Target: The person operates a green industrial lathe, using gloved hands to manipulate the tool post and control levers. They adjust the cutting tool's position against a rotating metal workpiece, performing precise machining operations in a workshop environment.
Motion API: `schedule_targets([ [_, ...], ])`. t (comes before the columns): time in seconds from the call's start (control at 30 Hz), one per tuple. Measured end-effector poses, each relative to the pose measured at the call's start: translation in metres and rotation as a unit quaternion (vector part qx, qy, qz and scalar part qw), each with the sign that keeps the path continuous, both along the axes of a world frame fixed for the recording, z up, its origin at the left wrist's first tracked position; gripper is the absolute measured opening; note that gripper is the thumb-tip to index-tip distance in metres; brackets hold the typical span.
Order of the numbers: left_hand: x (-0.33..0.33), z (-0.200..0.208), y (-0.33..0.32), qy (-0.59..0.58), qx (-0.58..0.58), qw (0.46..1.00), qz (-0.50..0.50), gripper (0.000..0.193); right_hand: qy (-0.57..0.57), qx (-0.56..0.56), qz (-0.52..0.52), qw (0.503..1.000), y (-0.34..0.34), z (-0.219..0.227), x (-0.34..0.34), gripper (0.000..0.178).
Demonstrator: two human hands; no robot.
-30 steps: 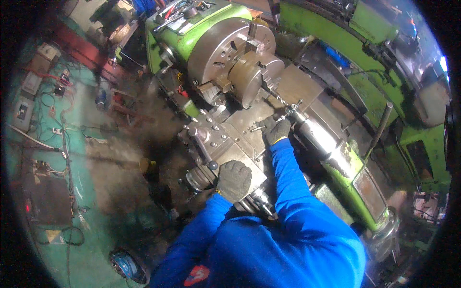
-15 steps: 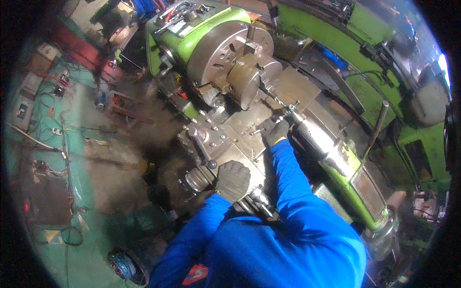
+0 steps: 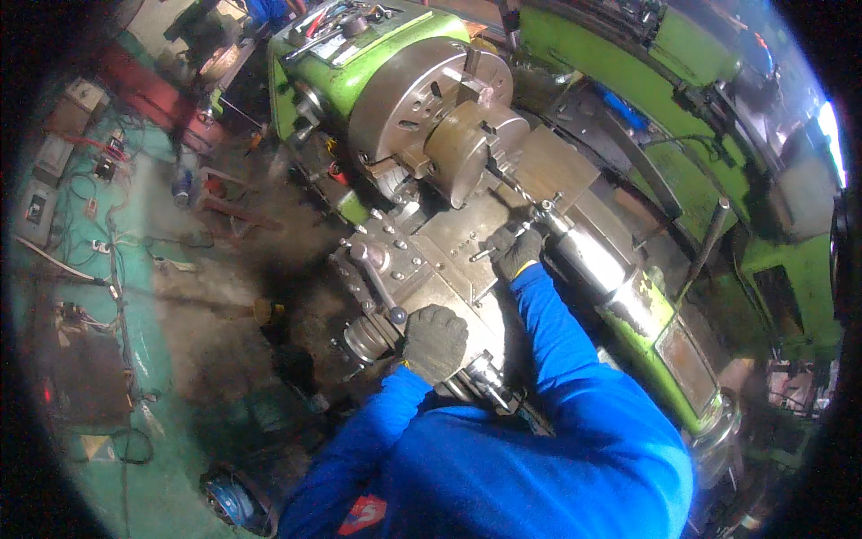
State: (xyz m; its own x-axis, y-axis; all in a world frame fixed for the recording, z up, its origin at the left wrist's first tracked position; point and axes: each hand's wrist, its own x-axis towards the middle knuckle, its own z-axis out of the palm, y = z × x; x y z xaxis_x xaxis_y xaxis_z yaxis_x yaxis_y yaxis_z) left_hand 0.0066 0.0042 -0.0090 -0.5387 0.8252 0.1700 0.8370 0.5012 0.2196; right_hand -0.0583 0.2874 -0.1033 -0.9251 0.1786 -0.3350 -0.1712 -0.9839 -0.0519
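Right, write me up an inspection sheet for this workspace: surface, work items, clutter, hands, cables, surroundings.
Surface: worn metal carriage, bolts on its top.
Work items: drill bit at the end of the tailstock, pointing toward the round metal piece on the large slotted disc; contact unclear.
Clutter: loose hand tools on the green headstock.
Hands: left hand gloved, beside the ball-ended lever, its hold hidden; right hand gloved, fingers around a slim metal rod.
Cables: several, including a pale cable, across the green floor, left.
Surroundings: more green machinery, upper right.
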Motion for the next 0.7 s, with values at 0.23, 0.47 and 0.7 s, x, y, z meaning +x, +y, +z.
schedule_targets([
  [0.23,0.005,0.014,0.003,-0.008,-0.007,1.000,0.004,0.013,-0.147,-0.017,-0.126,0.981,-0.011,0.007,0.003,0.034],
  [0.47,0.003,0.011,-0.001,0.008,0.051,0.999,-0.003,0.015,-0.156,0.073,-0.159,0.972,-0.016,-0.032,0.001,0.026],
  [0.7,0.004,0.003,-0.005,0.044,0.012,0.999,0.004,0.016,-0.174,0.196,-0.128,0.956,-0.023,-0.003,0.009,0.033],
])
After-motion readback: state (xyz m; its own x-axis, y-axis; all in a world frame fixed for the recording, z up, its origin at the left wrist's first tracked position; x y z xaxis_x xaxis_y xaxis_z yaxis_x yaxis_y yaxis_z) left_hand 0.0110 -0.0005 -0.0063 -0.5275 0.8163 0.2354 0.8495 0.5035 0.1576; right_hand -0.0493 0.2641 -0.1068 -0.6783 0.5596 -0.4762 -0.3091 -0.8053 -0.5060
